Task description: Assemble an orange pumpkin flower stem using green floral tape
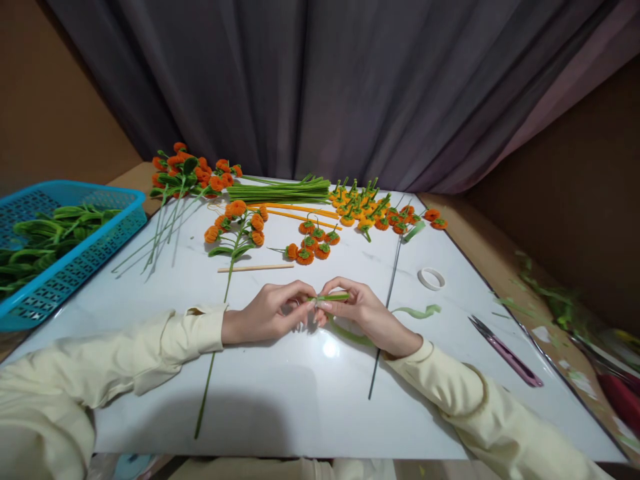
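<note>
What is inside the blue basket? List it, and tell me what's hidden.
The blue basket holds a heap of green, leaf-shaped pieces. Whatever lies beneath the heap is covered, and the picture's left edge cuts off part of the basket.

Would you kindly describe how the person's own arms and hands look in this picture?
The left sleeve and right sleeve are long, pale cream-yellow and loosely wrinkled, ending at the wrists; the left one has a visible cuff. Both hands are ungloved.
</note>
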Demonstrator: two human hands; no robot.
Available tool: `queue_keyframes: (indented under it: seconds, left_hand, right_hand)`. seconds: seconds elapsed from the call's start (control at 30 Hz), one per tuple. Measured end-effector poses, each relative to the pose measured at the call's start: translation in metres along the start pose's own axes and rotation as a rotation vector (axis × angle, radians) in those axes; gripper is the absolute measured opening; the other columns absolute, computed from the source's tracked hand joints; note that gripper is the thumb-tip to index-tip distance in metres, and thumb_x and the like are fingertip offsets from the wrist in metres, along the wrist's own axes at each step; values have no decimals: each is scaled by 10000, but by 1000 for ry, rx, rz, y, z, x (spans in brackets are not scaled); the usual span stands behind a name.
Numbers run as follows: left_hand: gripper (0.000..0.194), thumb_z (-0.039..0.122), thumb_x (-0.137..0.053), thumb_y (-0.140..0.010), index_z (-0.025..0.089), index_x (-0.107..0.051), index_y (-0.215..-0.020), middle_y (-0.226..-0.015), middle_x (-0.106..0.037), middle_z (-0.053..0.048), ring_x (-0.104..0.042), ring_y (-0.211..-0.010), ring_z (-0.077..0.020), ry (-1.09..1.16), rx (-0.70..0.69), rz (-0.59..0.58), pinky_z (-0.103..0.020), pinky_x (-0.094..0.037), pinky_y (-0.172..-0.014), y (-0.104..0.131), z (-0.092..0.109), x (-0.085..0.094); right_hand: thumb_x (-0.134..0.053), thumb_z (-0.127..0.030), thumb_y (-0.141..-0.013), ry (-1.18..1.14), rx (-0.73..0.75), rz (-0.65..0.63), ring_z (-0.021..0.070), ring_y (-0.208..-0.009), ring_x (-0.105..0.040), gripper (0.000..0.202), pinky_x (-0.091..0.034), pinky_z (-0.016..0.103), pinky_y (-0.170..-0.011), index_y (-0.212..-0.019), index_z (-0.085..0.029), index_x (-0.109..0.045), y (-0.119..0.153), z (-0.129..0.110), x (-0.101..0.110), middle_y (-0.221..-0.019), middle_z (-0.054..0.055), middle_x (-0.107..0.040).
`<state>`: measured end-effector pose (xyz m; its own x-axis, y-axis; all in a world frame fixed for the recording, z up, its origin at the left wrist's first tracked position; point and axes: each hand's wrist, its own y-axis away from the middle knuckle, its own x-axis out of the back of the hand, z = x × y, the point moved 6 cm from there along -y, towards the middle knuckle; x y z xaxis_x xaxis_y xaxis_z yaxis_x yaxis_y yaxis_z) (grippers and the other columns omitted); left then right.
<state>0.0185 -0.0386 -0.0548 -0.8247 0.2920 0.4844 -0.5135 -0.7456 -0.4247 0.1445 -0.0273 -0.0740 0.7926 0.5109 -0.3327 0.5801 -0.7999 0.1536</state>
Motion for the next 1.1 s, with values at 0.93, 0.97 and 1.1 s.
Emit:
queue_keyframes:
  seconds: [0.93, 0.97, 1.1]
  left_hand:
    - [86, 162, -457, -892, 151, -527, -940, -735, -636, -11, -563, -557, -70, -185, -144, -8, -156, -445, -519, 1, 4, 0]
    - [83, 169, -458, -892, 151, -525, -937, -720, -629, -7, -551, -543, -71, -197, -145, -13, -161, -435, -510, 1, 3, 0]
    - [87, 209, -477, -884, 150, -527, -925, -656, -586, 13, -509, -499, -74, -226, -104, -39, -174, -396, -477, 2, 0, -2]
  right_hand:
    - [-668, -357, -782, 435, 253, 135, 162, -642, -672, 217, -550, 305, -639, -755, -183, -541, 7, -10, 7, -710, 35, -701]
    - [-654, -343, -795, 510, 284, 136, 165, -650, -673, 190, -546, 298, -637, -769, -185, -551, 9, -13, 6, -708, 36, -700]
    - [-591, -266, -843, 785, 437, 141, 165, -669, -675, 79, -524, 268, -616, -814, -192, -586, 15, -23, 2, -744, 46, -708]
